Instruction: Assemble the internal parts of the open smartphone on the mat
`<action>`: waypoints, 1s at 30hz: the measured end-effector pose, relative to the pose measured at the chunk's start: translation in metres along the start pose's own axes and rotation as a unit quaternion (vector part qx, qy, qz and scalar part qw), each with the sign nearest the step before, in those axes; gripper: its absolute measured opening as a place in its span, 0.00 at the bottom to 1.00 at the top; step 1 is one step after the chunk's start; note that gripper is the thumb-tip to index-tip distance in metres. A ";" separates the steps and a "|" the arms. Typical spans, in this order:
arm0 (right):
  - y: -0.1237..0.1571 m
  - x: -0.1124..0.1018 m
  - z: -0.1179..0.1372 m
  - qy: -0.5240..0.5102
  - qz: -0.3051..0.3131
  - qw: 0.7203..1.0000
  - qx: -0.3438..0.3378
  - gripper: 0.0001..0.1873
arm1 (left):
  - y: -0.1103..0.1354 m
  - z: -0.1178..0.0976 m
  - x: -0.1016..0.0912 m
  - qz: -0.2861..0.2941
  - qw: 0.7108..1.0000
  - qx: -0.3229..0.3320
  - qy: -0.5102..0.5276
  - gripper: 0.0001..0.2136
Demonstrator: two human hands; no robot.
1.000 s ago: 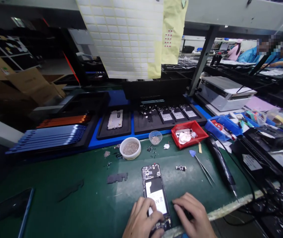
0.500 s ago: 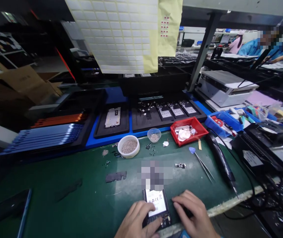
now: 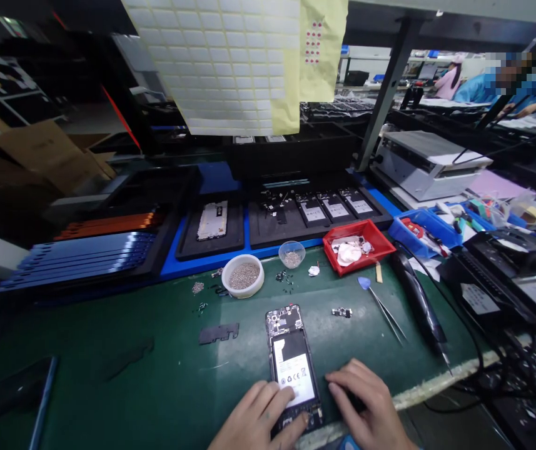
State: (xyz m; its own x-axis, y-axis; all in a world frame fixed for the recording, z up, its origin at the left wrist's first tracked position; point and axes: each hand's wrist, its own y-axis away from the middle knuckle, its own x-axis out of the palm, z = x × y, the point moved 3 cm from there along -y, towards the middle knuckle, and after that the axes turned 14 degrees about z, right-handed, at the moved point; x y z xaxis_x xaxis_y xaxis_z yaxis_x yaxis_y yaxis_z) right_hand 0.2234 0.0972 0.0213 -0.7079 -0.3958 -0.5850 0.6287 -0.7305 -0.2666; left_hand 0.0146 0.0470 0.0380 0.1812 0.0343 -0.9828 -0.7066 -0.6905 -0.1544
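An opened phone [image 3: 291, 359] with its back cover off lies on the green mat [image 3: 155, 369], its battery label facing up. My left hand [image 3: 258, 420] rests on the phone's near end, fingers curled and pressing on its lower edge. To the right of the phone, my right hand [image 3: 366, 406] lies on the mat with its fingers bent down over something small and dark that I cannot make out. A black bracket piece [image 3: 219, 333] lies left of the phone and a small camera module [image 3: 343, 312] right of it.
Behind the phone stand a white bowl of screws [image 3: 243, 275], a small clear cup [image 3: 292, 254] and a red tray [image 3: 359, 246]. Tweezers [image 3: 387, 319], a blue pick [image 3: 364, 284] and an electric screwdriver [image 3: 420, 306] lie at right. Black part trays [image 3: 314, 212] and stacked blue frames [image 3: 84, 256] sit behind. People in blue work at far right.
My left hand has slid slightly down and left along the phone's near end. The right hand has stayed put, and the view has shifted a little.
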 end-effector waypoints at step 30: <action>-0.011 -0.010 0.027 0.054 0.155 0.986 -0.034 0.19 | 0.011 -0.001 0.001 -0.018 0.999 -0.020 0.020 0.18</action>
State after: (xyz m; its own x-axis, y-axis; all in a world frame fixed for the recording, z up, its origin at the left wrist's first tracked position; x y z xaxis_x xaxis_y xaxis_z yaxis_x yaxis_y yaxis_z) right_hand 0.2150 0.0940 0.0502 -0.4426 -0.5298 -0.7235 0.8318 -0.5440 -0.1105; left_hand 0.0077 0.0384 0.0351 0.2338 0.0324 -0.9717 -0.6719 -0.7170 -0.1855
